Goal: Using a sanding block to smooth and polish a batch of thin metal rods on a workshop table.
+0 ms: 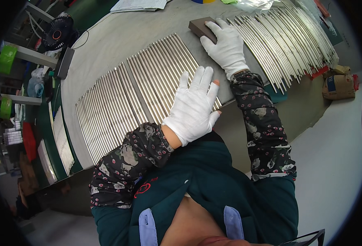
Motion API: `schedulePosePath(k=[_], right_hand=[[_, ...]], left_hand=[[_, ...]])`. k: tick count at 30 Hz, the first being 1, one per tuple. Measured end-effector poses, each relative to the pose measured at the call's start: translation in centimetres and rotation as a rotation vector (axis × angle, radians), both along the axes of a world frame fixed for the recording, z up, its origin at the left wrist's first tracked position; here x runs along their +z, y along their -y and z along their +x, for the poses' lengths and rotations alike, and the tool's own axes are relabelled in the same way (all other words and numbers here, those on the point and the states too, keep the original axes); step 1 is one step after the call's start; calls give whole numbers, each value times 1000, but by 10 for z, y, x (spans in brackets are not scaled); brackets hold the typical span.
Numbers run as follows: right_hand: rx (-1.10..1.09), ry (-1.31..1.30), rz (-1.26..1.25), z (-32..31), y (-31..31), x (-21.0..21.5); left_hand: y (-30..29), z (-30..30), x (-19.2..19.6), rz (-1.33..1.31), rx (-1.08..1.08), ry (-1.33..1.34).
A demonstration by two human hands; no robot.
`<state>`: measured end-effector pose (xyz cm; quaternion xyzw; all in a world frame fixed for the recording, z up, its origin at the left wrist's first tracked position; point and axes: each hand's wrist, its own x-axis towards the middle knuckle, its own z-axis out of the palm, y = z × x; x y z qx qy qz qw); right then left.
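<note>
My left hand [192, 107], in a white glove with the thumb and one fingertip bare, lies with its fingers stretched out over the near right end of a row of slim silvery metal rods [158, 69]. My right hand [227, 48], also gloved in white, grips a brown rectangular block [200, 28] by its right end, thumb on the near side and fingers over the top. The block rests on the grey tabletop, between that row and a second bundle of rods [283, 45]. Another group of rods [107, 110] lies side by side to the left.
The grey table [80, 74] curves around in front of me. Papers [138, 5] and a clear plastic bag [256, 4] lie at the far edge. At left stand a black fan [58, 33] and more rods [62, 141]. A brown package [339, 87] sits at right.
</note>
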<state>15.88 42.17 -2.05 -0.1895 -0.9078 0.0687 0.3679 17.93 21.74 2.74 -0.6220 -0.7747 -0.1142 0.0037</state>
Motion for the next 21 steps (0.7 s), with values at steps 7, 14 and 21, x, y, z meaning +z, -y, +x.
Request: schedulePosePath(k=[7, 14, 21], right_hand=[[-30, -19, -23, 2, 4, 4], [-55, -1, -60, -1, 8, 5], [-85, -44, -25, -1, 5, 1]], left_hand=[[16, -33, 14, -131, -286, 34], [11, -36, 8, -202, -302, 4], [3, -37, 2, -193, -319, -42]])
